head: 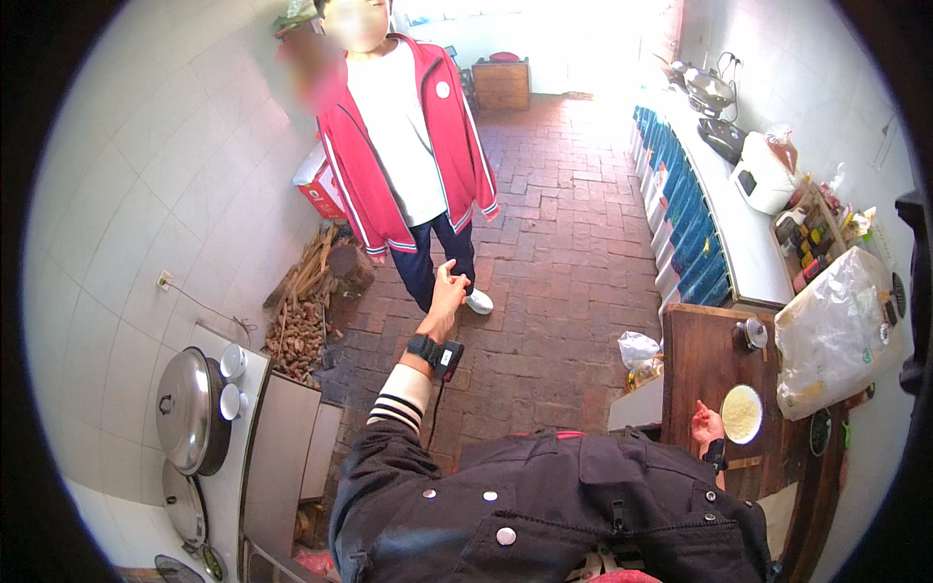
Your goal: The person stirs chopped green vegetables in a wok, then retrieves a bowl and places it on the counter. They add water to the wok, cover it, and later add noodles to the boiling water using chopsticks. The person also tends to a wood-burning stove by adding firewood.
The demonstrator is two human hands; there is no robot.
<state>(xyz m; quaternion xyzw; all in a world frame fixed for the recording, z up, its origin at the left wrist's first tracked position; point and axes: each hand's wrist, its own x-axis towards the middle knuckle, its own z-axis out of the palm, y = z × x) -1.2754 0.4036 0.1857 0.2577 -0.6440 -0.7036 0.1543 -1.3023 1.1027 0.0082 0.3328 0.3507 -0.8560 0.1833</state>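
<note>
My left hand [448,291] is stretched out ahead over the brick floor, a finger extended, with nothing in it; a black device is strapped at its wrist. Just beyond it stands a person in a red jacket [452,124]. My right hand [705,425] is over the wooden table [692,350] at the right, its fingers partly curled, beside a white plate of pale, crumbly food [742,414]. No object shows in that hand. Farther back on the same table is a glass jar with a metal lid [751,334].
Left: a lidded metal wok [182,412] and two white bowls [233,361] on the stove top, with firewood [306,277] beyond. Right: a long counter [700,167] with appliances, a bottle rack [802,240] and a plastic-covered board [838,328]. A white bag [638,350] lies by the table.
</note>
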